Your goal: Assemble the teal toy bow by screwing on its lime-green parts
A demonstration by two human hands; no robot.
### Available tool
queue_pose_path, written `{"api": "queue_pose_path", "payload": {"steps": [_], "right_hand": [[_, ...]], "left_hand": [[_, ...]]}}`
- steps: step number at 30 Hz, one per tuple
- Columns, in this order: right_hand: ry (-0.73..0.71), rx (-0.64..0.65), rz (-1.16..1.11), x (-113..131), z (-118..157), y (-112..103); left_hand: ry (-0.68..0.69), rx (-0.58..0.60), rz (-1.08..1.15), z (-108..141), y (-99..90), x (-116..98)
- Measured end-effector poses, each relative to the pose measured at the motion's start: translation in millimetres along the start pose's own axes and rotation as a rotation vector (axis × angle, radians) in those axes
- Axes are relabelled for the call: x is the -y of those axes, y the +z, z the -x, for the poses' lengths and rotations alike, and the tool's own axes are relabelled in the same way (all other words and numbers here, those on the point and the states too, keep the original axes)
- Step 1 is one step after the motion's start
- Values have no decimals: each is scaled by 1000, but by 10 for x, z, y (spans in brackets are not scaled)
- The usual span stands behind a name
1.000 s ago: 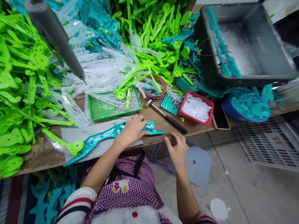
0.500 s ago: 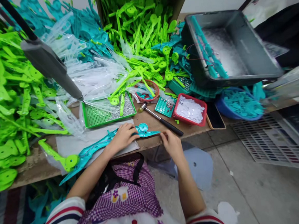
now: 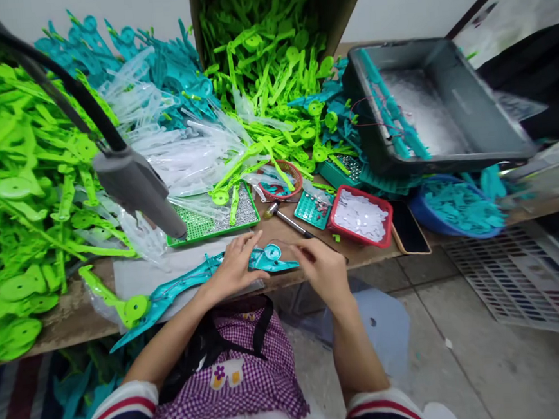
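Note:
A long teal plastic part (image 3: 183, 278) lies along the table's front edge, its narrow end pointing right and a round disc near that end. My left hand (image 3: 233, 268) lies across its middle, fingers on the far side and thumb on the near side, gripping it. Just beyond the narrow tip, my right hand (image 3: 327, 270) is closed in a pinch. A faint thin line runs near those fingertips, but what they hold is too small to make out. Under the teal part is a pale sheet (image 3: 129, 273). A lime-green part (image 3: 135, 308) touches its left portion.
A grey power screwdriver (image 3: 135, 185) hangs over a green tray (image 3: 178, 241) of small metal pieces. A hammer (image 3: 293, 221), a red basket (image 3: 391, 223) of white pieces and a phone (image 3: 409, 228) lie rightward. Lime-green parts (image 3: 11, 185) pile up left; a black bin (image 3: 474, 97) stands right.
My right hand has shifted slightly up and away from the part's tip, its fingers more curled. My left thumb is stretched further out. The screwdriver appears lower and further right; the view has shifted slightly.

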State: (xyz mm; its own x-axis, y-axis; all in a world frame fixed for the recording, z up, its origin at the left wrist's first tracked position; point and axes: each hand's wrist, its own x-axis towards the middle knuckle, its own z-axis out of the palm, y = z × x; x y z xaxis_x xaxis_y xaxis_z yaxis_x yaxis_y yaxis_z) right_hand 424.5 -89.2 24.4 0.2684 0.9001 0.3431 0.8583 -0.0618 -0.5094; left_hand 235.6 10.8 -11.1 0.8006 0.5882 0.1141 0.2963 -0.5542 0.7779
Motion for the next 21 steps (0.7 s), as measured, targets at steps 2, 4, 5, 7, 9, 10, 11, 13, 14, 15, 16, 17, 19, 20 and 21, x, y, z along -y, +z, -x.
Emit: {"api": "queue_pose_path", "payload": {"steps": [2, 4, 5, 7, 9, 10, 11, 13, 14, 15, 16, 17, 19, 20, 21], "right_hand": [[-169, 124, -11, 122, -47, 5], [-222, 163, 30, 190, -80, -16], [-211, 157, 60, 204, -83, -52], [-163, 156, 106, 198, -51, -186], [-127, 190, 109, 155, 30, -370], [-117, 217, 90, 125, 79, -460], [-102, 239, 62, 91, 124, -535], [-38, 240, 12, 28, 177, -611], [1, 231, -1, 4, 179, -605], [30, 227, 0, -11, 165, -573], [41, 238, 12, -15, 138, -519], [31, 266, 30, -9, 103, -450], [-37, 342, 55, 39, 22, -299], [-68, 367, 51, 75, -18, -229], [-85, 373, 32, 115, -55, -167]], "left_hand": [[81, -43, 57, -68, -7, -180], [138, -4, 164, -184, 14, -322], [139, 24, 219, -246, 34, -361], [117, 47, 276, -347, 82, -367], [117, 27, 237, -398, 123, -291], [131, 15, 190, -405, 136, -236], [150, 11, 139, -403, 144, -179], [177, 10, 36, -386, 143, -80], [178, -14, -16, -375, 137, -47], [177, -63, -66, -365, 129, -27], [181, -126, -107, -357, 120, -23], [201, -189, -129, -350, 112, -35], [291, -236, -87, -337, 107, -95], [340, -204, -22, -332, 113, -135], [366, -153, 60, -328, 124, -174]]}}
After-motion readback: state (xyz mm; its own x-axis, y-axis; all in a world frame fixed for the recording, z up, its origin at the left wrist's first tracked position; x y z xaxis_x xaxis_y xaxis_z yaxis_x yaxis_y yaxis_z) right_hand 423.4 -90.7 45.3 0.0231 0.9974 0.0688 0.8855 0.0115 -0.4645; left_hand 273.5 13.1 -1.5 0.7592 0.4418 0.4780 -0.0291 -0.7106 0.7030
